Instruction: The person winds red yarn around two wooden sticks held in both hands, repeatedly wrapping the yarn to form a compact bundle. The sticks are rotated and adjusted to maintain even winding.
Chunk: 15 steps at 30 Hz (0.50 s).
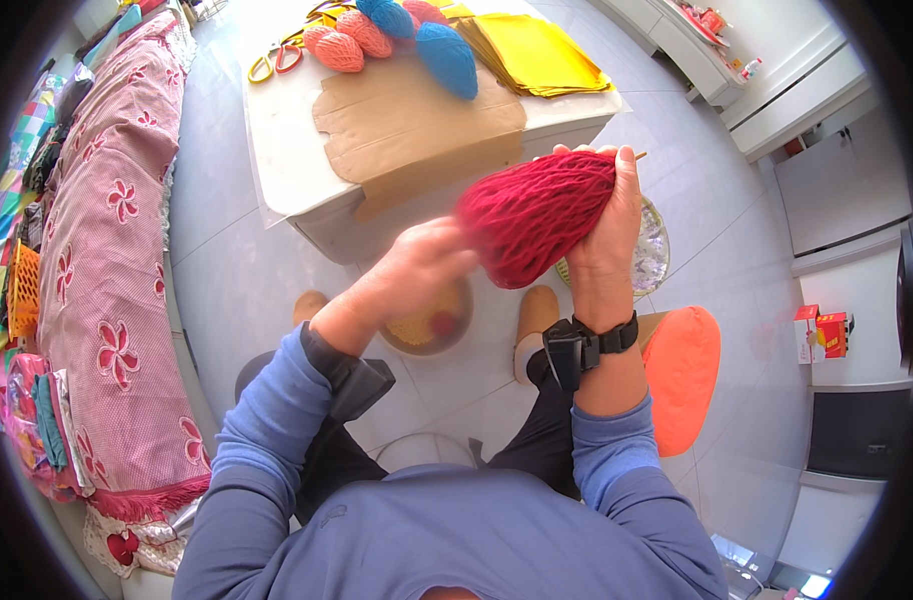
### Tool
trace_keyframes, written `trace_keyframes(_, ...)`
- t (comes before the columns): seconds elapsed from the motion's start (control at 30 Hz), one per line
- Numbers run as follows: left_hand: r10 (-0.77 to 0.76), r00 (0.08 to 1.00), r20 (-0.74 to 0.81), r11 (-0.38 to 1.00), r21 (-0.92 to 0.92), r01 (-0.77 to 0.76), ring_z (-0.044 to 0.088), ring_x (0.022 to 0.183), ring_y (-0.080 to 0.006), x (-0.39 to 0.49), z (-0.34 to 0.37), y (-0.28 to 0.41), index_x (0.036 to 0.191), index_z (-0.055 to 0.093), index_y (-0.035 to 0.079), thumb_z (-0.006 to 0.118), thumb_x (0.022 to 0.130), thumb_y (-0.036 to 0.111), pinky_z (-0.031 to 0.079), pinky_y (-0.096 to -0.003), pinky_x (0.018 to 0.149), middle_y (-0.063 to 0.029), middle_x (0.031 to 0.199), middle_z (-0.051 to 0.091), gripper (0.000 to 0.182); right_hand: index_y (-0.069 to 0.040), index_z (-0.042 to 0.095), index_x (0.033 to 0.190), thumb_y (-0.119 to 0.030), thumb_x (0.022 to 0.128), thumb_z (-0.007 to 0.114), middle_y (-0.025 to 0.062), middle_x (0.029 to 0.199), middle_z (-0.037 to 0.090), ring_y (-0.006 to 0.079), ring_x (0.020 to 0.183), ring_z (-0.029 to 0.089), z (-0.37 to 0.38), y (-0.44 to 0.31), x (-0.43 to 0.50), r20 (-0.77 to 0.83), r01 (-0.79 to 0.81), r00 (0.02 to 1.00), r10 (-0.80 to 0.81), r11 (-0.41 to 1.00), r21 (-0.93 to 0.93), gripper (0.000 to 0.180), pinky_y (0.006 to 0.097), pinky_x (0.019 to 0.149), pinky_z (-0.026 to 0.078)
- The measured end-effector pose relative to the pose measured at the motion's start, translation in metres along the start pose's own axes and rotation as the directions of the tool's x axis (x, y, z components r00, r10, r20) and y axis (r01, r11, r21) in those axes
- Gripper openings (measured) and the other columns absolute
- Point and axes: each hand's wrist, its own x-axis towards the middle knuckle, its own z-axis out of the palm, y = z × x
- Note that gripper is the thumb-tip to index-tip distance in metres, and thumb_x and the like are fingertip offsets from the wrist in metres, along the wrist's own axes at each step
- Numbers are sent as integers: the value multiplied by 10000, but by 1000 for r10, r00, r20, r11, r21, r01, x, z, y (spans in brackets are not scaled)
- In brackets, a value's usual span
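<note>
My right hand (614, 225) holds a large ball of dark red yarn (542, 214) above the floor, just before the table's near edge. The tip of a thin stick (641, 156) pokes out past the thumb of that hand. At the yarn's left end is my left hand (426, 259), blurred, its fingers close to or touching the strands. Whether it pinches a strand cannot be made out. Below, between my feet, a round bowl (465, 319) on the floor contains something yellowish and a small red ball (444, 324).
The white table (280, 154) bears flattened brown cardboard (419, 124), coral yarn balls (340, 51), blue yarn balls (447, 60), scissors (287, 58) and yellow sheets (542, 56). A basket (655, 247) stands behind my right wrist. An orange cushion (685, 379) lies right; a pink-covered sofa (118, 285) runs along the left.
</note>
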Motion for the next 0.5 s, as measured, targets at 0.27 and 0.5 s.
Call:
trace_keyframes(0.27,16,996,-89,999,-37,-19,603,871,-232,1,8,-2,1023,647,-24,596,945,148,499,-352,821,-108,921,608,197,-24,546,1018,-323,1045,505,154,965,680,290,889,697,3,4,-2,-8,-26,1000,25,993,-116,303,415,796,594)
trace_keyframes(0.5,-296,955,11,927,-239,290,535,825,-62,-4,-1,19,1197,672,-4,568,1039,238,472,-249,791,43,910,607,307,-15,507,1295,-539,996,512,207,1221,633,325,1128,634,3,0,-4,230,-256,936,265,964,-71,603,475,1003,521)
